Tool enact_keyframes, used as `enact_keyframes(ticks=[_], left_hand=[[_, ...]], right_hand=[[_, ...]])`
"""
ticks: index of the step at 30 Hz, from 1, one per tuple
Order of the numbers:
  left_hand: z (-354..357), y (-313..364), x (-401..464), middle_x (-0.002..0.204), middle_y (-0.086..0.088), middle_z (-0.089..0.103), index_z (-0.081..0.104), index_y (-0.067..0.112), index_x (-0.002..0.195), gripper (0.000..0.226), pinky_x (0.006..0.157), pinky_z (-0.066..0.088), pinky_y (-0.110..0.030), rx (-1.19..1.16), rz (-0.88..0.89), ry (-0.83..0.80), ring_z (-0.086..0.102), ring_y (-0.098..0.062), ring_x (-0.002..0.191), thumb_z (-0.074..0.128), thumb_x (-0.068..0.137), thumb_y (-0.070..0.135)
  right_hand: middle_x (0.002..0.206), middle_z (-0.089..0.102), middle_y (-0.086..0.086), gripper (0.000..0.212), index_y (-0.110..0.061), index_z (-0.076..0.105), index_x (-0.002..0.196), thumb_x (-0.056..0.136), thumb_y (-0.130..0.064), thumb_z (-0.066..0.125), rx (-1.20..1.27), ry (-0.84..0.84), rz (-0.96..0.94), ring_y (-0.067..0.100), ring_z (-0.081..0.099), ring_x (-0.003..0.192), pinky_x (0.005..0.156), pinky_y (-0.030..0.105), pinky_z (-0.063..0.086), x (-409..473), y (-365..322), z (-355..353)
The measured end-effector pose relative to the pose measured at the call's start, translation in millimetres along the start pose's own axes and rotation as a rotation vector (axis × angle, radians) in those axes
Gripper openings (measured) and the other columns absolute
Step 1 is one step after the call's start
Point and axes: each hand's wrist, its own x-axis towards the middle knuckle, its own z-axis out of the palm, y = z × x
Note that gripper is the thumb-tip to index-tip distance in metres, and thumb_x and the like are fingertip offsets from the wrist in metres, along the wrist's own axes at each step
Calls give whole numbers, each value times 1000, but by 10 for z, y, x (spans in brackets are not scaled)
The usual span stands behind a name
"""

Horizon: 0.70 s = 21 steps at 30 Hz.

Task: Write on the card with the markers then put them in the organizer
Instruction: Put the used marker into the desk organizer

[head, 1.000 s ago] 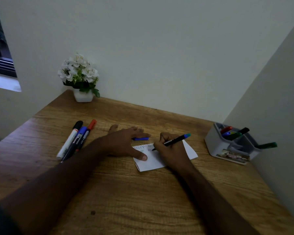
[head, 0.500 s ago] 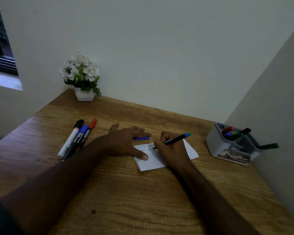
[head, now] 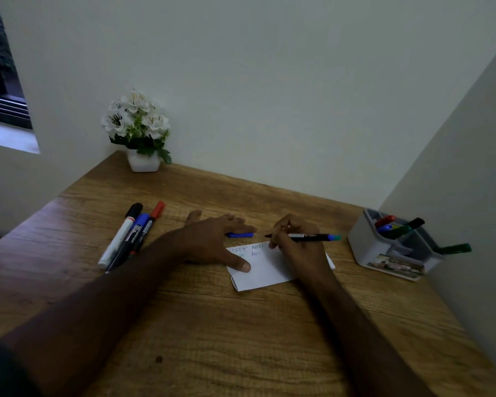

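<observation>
gripping the blue marker (head: 309, 237), my right hand (head: 301, 247) rests on the card (head: 265, 272), mid-surface (head: 212, 325). left hand (head: 212, 242) flat, fingers released, thumb pinning card's left edge. blue cap (head: 239, 235) just beyond. three markers (head: 132, 233) lie left; organizer (head: 395, 247) far right.

dim corner, pale walls (head: 269, 81), wooden desk (head: 212, 325), window (head: 0, 81) at left.

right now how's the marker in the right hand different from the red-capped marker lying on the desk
The marker in the right hand is uncapped, lifted and gripped above the card; the red-capped marker is capped and lies untouched on the desk. The held one has a blue end; the other's cap is red. Both have dark barrels.
</observation>
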Motion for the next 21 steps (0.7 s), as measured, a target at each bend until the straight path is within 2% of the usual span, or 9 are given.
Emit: enact_keyframes(ticks=[3, 8, 16, 21], left_hand=[[-6, 16, -11, 162, 13, 7, 16, 49, 148, 87, 116, -12, -56, 4, -11, -6, 5, -12, 149, 58, 75, 73], [12, -36, 3, 161, 15, 7, 20, 53, 145, 85, 114, -11, -60, -12, 22, 0, 2, -10, 149, 57, 72, 76], [7, -23, 8, 162, 13, 7, 19, 52, 146, 86, 114, -10, -60, -2, 14, -10, 2, -12, 149, 56, 73, 75], [-9, 8, -12, 162, 12, 5, 18, 51, 147, 85, 115, -11, -58, -1, 0, -13, 4, -13, 149, 57, 75, 73]], right_hand=[[80, 69, -5, 8, -12, 69, 77, 83, -8, 67, -57, -103, -32, 6, 64, 80, 71, 26, 54, 3, 43, 16], [63, 63, -3, 16, -4, 61, 68, 82, -9, 65, -39, -62, 51, 1, 58, 63, 65, 27, 51, -6, 21, 46], [70, 63, 9, 17, 0, 59, 68, 83, -8, 65, -32, -48, 32, 10, 59, 68, 72, 44, 56, 0, 26, 49], [67, 63, 7, 18, -2, 59, 68, 83, -10, 65, -53, -53, 30, 6, 57, 65, 68, 40, 54, 3, 25, 60]])
